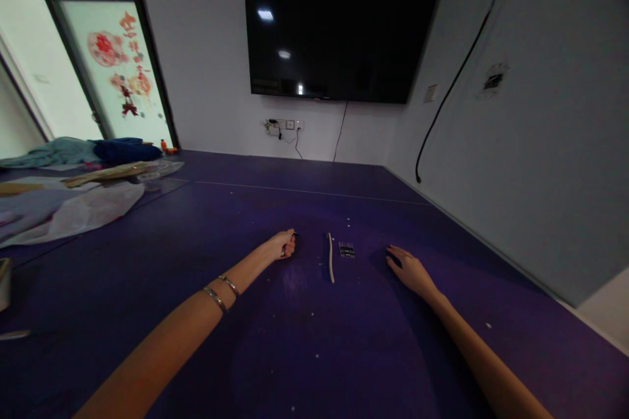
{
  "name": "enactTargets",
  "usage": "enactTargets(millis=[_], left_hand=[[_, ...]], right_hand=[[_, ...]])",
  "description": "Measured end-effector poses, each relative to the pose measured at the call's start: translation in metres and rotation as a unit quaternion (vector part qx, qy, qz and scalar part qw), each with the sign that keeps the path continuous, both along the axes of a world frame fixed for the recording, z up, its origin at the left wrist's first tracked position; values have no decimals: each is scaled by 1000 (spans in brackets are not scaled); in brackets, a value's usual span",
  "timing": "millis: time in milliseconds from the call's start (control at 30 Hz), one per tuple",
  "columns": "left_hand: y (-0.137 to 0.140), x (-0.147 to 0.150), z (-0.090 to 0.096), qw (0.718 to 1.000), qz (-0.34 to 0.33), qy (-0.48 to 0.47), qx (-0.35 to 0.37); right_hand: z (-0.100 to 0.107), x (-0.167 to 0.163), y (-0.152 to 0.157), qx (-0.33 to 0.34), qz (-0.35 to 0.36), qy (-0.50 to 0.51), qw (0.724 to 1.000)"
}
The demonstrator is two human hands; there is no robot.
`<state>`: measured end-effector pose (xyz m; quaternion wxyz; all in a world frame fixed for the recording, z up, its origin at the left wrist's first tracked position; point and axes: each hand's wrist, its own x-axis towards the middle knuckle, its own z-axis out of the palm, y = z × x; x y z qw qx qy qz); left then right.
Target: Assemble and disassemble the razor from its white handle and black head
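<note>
My left hand (pixel 285 245) is closed just above the purple tabletop (pixel 314 347). A small dark tip pokes out of its fingers; the rest of that thing is hidden. To its right lies a thin, slightly bent whitish strip (pixel 331 258) that looks like a piece of cord or cable. Beside the strip is a small flat dark square with light markings (pixel 346 250), too small to name. My right hand (pixel 409 268) rests palm down farther right, fingers apart, with nothing in it. Neither hand touches the strip or the square.
Small white specks dot the surface. Folded cloths (pixel 128 150) and clear plastic sheeting (pixel 108 213) lie at the far left. A pale container (pixel 4 283) stands at the left edge. A black cable (pixel 445 101) hangs down the right wall, and a television (pixel 339 33) is mounted ahead.
</note>
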<state>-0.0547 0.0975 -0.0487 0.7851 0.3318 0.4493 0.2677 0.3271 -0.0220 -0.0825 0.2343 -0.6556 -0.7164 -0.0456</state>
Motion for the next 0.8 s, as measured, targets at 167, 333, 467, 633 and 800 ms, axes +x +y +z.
enactTargets(millis=[167,333,467,633,800], left_hand=[[-2,0,1,1000,6,5,0],[-3,1,3,1000,12,15,0],[-3,1,3,1000,10,21,0],[-4,2,4,1000,9,27,14],[-11,3,11,999,8,14,44]], right_hand=[[-1,1,1,-1,3,8,1000],[-2,2,2,-1,3,9,1000],[-1,2,1,3,1,9,1000],[0,1,0,-3,0,-6,1000],[0,0,1,1,4,-9,1000]])
